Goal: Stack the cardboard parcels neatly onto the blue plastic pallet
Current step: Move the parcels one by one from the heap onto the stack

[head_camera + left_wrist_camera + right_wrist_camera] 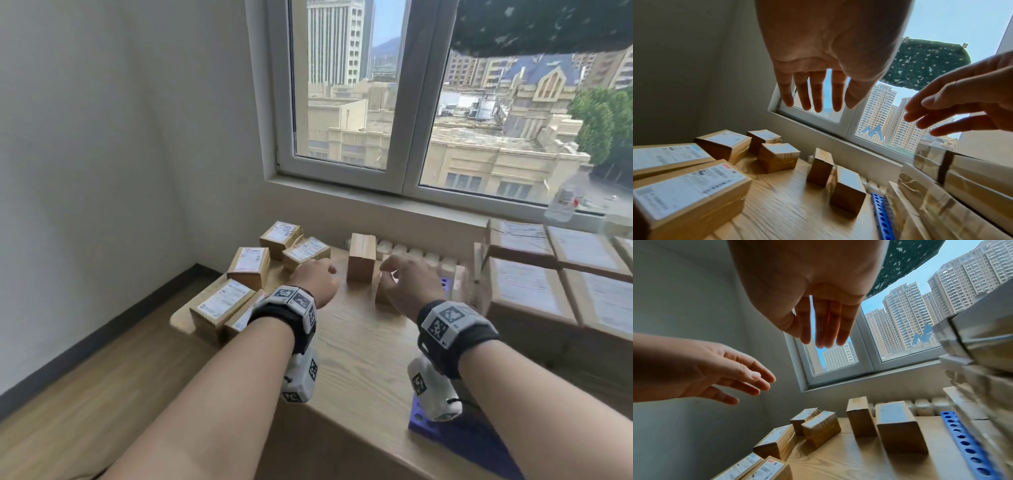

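Two brown cardboard parcels stand upright mid-table: the far one (361, 258) (821, 168) (860, 418), and a nearer one (380, 291) (849, 191) (898, 428) partly hidden by my right hand in the head view. My left hand (317, 279) (818, 94) (715, 373) hovers left of them, fingers straight, holding nothing. Above the nearer parcel my right hand (407, 284) (824, 324) (953, 105) is also spread and empty. The blue plastic pallet (462, 442) (882, 216) (966, 446) lies at the right, bearing stacked parcels (548, 274).
Several loose labelled parcels (246, 263) (686, 191) (777, 441) crowd the wooden table's (359, 342) left side up to its edge. A white radiator (418, 255) and a window sill with a plastic bottle (565, 198) lie behind. The wall is at the left.
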The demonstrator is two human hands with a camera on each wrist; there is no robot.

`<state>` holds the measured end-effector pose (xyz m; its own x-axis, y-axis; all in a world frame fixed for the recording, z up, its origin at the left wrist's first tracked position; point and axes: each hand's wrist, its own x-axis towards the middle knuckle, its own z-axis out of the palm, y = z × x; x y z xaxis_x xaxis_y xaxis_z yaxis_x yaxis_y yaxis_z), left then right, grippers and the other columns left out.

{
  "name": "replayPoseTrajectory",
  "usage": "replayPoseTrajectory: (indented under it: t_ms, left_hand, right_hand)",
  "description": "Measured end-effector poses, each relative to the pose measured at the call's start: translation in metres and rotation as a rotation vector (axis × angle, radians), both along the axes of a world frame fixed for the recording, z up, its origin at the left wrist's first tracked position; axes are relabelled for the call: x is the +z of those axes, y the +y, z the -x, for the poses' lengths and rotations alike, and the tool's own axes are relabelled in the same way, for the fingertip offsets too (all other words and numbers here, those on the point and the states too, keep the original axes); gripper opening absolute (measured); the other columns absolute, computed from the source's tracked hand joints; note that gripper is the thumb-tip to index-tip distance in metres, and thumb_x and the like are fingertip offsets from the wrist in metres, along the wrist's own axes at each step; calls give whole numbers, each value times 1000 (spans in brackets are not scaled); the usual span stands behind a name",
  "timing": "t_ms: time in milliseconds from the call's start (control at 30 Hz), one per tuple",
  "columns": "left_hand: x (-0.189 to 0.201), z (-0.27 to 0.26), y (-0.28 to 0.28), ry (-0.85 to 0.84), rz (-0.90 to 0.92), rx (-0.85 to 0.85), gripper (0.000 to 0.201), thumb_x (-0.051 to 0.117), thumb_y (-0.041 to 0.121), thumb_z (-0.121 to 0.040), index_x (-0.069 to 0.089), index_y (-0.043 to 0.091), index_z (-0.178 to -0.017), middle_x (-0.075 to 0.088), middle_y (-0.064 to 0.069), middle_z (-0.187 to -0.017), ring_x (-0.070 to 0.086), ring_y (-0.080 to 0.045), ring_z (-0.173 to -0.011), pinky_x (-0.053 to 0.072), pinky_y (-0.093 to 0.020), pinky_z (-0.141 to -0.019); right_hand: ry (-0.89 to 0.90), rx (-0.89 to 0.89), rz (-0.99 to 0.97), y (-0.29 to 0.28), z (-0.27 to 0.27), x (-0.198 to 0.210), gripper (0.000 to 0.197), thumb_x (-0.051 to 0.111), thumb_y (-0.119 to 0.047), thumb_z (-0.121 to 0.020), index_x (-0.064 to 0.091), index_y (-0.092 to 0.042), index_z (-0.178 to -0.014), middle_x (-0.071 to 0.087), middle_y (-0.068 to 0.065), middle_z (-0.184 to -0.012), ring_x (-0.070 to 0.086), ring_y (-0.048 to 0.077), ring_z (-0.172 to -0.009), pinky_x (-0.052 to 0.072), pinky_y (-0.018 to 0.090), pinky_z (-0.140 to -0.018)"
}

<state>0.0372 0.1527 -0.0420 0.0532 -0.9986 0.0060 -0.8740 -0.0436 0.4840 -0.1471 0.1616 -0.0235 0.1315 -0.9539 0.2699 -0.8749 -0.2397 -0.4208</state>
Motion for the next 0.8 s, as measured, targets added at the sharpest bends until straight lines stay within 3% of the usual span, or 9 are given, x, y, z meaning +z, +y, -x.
replayPoseTrajectory:
  t_ms: [400,633,800]
  left_hand:
    - [-37,-145,-23,7,-77,34,33,48,26,-94,59,21,-125,59,-3,-129,55,-22,-116,45,-34,-95]
    - [-73,-181,-46,47,-182,64,33,48,29,-93,57,25,-124,54,-5,-129,54,-24,-115,47,-41,-97]
    - [-102,-196,-71,57,-284,78,35,45,36,-95,53,25,-127,52,-5,-131,55,-24,-112,46,-38,-92]
  right_hand:
    - [-5,-9,-121,-32,-129,-49,27,49,-25,-92,69,-19,-110,68,0,-107,60,19,-97,49,33,-87]
    - [-11,-42,-241,-51,-171,-78,27,48,-32,-91,66,-26,-111,69,-3,-108,62,18,-97,53,40,-88]
    - [-8,-67,-335,-76,-192,-108,23,50,-29,-93,66,-22,-108,69,-2,-102,62,18,-94,51,35,-85]
